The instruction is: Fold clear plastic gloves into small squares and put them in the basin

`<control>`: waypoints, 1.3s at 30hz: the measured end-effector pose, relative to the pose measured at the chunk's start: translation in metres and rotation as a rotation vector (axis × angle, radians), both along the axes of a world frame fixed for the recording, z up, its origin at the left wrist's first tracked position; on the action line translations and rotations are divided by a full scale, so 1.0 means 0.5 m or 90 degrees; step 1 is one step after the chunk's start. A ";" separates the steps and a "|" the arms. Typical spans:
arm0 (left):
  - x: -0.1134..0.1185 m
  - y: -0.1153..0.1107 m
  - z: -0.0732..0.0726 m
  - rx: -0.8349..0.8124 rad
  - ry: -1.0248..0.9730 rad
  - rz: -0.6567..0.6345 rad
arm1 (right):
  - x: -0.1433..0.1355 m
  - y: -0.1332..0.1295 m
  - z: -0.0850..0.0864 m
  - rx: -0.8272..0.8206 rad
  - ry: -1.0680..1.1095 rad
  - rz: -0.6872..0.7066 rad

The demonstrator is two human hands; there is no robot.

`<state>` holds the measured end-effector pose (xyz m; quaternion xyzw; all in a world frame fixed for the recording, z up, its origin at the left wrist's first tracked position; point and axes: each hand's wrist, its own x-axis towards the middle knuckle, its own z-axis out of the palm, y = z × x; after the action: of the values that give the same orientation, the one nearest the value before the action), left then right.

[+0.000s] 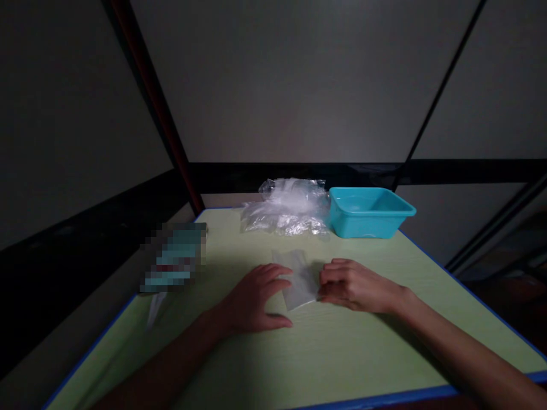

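Observation:
A small translucent plastic bag lies on the pale green table, between my two hands. My left hand is at the bag's left side, its fingers apart and curved, with the thumb stretched out below and nothing held. At the bag's lower right corner my right hand is closed, the fingers curled and pinched on the bag's edge.
A pile of clear plastic bags lies at the back of the table. Right of it stands a turquoise basin. A blurred-out object rests at the left edge, a pale strip below it. A panelled wall is behind.

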<state>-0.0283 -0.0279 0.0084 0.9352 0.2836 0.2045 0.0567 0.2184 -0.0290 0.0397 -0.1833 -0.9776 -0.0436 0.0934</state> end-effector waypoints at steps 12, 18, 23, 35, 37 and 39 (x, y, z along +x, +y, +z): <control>0.006 0.005 0.004 -0.023 -0.025 -0.009 | -0.011 -0.011 -0.002 0.110 -0.084 -0.013; 0.009 0.005 0.004 -0.023 -0.031 -0.016 | -0.017 -0.011 -0.009 0.133 -0.117 -0.023; 0.011 0.004 0.006 -0.025 -0.032 -0.018 | -0.017 -0.012 -0.007 0.137 -0.118 -0.021; 0.012 0.004 0.008 -0.034 -0.030 -0.024 | -0.026 -0.013 -0.014 0.062 -0.055 -0.044; 0.012 0.005 0.007 -0.034 -0.029 -0.026 | -0.027 -0.012 -0.012 0.009 -0.029 -0.029; 0.012 0.006 0.006 -0.034 -0.026 -0.026 | -0.026 -0.010 -0.013 -0.047 -0.001 -0.027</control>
<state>-0.0225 -0.0251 0.0115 0.9346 0.2682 0.2148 0.0914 0.2056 -0.0341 0.0334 -0.2069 -0.9746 -0.0097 0.0847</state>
